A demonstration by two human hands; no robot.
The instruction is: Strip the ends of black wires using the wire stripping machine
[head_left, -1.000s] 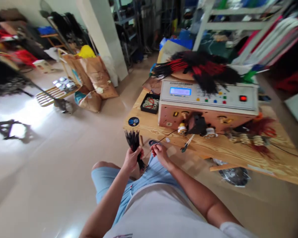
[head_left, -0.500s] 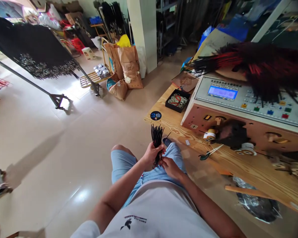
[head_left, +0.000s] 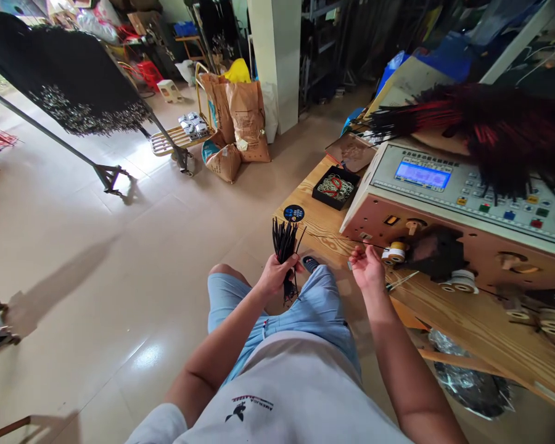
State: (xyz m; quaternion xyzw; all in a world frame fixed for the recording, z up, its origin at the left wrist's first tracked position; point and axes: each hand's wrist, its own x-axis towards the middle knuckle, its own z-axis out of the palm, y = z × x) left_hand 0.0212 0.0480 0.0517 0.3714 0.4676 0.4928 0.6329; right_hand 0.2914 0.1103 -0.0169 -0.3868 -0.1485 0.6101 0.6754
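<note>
My left hand (head_left: pixel 280 271) is closed round a bundle of thin black wires (head_left: pixel 284 240), held upright above my lap. Their ends fan out above and below the fist, and one wire slants apart to the right. My right hand (head_left: pixel 368 266) is raised beside the machine, palm up, its fingers loosely curled and apart. Just above its fingertips a single black wire (head_left: pixel 326 237) sticks out leftward from the white rollers (head_left: pixel 394 251) on the machine front. Whether the fingertips touch that wire I cannot tell.
The machine (head_left: pixel 444 216), with a lit display (head_left: pixel 423 176), stands on a wooden table (head_left: pixel 300 194). Black and red wires (head_left: pixel 485 123) lie on top of it. A black box (head_left: pixel 335 187) holds pale and red pieces. Paper sacks (head_left: pixel 247 117) and a loaded rack (head_left: pixel 69 80) stand further off.
My right hand has left the wire bundle and moved right and up to the machine's rollers. A wire now extends out from the rollers. My left hand keeps its hold, slightly further left.
</note>
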